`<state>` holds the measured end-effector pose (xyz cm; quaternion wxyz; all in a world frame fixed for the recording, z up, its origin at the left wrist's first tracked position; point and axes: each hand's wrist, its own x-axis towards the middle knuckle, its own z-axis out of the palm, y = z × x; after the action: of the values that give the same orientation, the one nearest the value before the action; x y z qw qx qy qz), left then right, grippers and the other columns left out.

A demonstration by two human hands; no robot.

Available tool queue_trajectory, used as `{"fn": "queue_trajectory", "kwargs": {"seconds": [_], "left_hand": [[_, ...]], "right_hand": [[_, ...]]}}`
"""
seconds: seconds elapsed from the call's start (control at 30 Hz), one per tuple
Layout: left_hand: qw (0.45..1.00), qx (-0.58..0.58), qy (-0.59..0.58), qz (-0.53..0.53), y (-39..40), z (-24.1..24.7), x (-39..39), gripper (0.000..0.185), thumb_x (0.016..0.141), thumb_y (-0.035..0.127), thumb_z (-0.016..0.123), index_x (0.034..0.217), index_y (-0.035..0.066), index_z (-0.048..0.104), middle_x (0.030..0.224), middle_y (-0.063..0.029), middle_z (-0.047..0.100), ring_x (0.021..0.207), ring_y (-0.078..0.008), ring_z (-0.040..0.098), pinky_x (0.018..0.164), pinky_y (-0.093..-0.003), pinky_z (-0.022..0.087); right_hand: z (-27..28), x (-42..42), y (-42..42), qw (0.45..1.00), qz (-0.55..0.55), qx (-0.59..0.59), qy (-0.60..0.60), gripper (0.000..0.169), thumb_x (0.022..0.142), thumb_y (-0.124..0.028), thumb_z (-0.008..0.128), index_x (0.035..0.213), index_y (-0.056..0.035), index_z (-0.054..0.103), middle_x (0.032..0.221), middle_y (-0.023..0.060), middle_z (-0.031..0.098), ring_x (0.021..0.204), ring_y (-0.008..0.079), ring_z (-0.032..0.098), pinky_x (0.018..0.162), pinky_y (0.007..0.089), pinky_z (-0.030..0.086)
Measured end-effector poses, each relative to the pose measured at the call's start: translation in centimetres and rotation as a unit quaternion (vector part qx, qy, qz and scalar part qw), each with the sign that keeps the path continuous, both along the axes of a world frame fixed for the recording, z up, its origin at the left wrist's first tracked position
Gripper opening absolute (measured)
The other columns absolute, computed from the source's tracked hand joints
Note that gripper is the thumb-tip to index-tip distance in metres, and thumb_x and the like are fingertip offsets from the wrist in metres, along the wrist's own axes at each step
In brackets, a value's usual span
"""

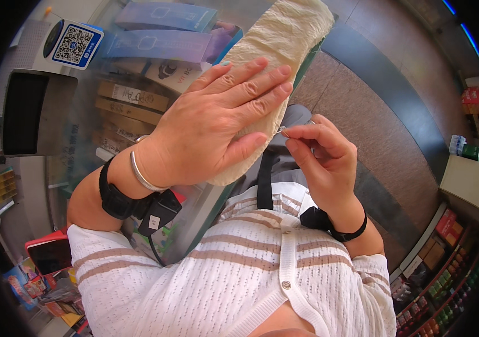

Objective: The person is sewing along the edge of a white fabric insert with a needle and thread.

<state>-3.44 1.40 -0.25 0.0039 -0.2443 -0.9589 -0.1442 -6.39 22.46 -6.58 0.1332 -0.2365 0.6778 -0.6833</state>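
Note:
A cream-coloured, insole-shaped piece of layered cloth (281, 33) lies lengthwise along the edge of a glass counter, its surface wrinkled. My left hand (218, 113) rests flat on it, palm down, fingers slightly spread and gripping nothing. At the cloth's right edge, my right hand (321, 149) pinches pale thread (282, 129) between thumb and forefinger; whether a needle is there too cannot be told. Some loose threads stick out along the cloth's upper right edge.
Through the glass show blue-violet boxes (159, 44) and stacked cardboard boxes (130, 99). A printed code stand (77, 45) and a dark-screened device (26, 113) are at the left. A red-framed device (49, 255) lies lower left. Stocked shelves (441, 286) are at the right, beyond the tiled floor (387, 126).

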Motion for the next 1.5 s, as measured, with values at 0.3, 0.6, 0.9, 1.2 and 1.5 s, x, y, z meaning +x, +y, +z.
{"fn": "queue_trajectory", "kwargs": {"seconds": [0.3,0.6,0.9,1.2,1.5], "left_hand": [[1.0,-0.013,-0.008,0.001,0.05,0.17,-0.11,0.057,0.091,0.03,0.047,0.143,0.009,0.04,0.15,-0.0092,0.036,0.14,-0.0276,0.031,0.112,-0.0407,0.017],[1.0,-0.013,-0.014,0.002,0.05,0.18,-0.16,0.057,0.091,0.03,0.046,0.143,0.009,0.04,0.15,-0.0091,0.035,0.14,-0.0269,0.029,0.112,-0.0403,0.017],[1.0,-0.011,-0.016,0.002,0.04,0.17,-0.16,0.058,0.09,0.03,0.048,0.144,0.009,0.04,0.15,-0.0091,0.035,0.141,-0.027,0.029,0.113,-0.0406,0.017],[1.0,-0.012,-0.017,0.001,0.1,0.29,-0.11,0.059,0.089,0.027,0.05,0.143,0.009,0.04,0.151,-0.0093,0.035,0.14,-0.0278,0.03,0.113,-0.0415,0.018],[1.0,-0.015,-0.019,0.002,0.11,0.32,-0.13,0.06,0.088,0.026,0.051,0.144,0.009,0.04,0.151,-0.0091,0.034,0.14,-0.0283,0.029,0.113,-0.0417,0.019]], "right_hand": [[-0.21,0.41,0.33,1.0,0.004,-0.025,-0.013,0.018,0.079,0.009,0.064,0.093,-0.0014,0.069,0.073,0.0019,0.05,0.061,0.0075,0.05,0.056,0.0204,0.04],[-0.39,0.35,0.45,0.999,0.019,-0.028,-0.012,0.018,0.08,0.009,0.063,0.094,-0.0011,0.068,0.074,0.0013,0.049,0.062,0.0073,0.05,0.057,0.0205,0.04],[-0.74,0.41,0.06,0.996,0.029,-0.062,-0.053,0.015,0.081,0.008,0.063,0.093,-0.0003,0.067,0.077,0.0017,0.05,0.067,0.0073,0.051,0.06,0.02,0.041],[-0.31,0.26,-0.02,0.995,0.034,-0.067,-0.07,0.015,0.081,0.008,0.064,0.094,0.0007,0.068,0.077,0.001,0.05,0.066,0.0064,0.049,0.059,0.0193,0.039],[-0.04,0.07,-0.29,0.992,0.036,-0.082,-0.092,0.014,0.081,0.009,0.063,0.092,0.0012,0.069,0.074,0.0004,0.048,0.066,0.0066,0.045,0.058,0.0199,0.034]]}}
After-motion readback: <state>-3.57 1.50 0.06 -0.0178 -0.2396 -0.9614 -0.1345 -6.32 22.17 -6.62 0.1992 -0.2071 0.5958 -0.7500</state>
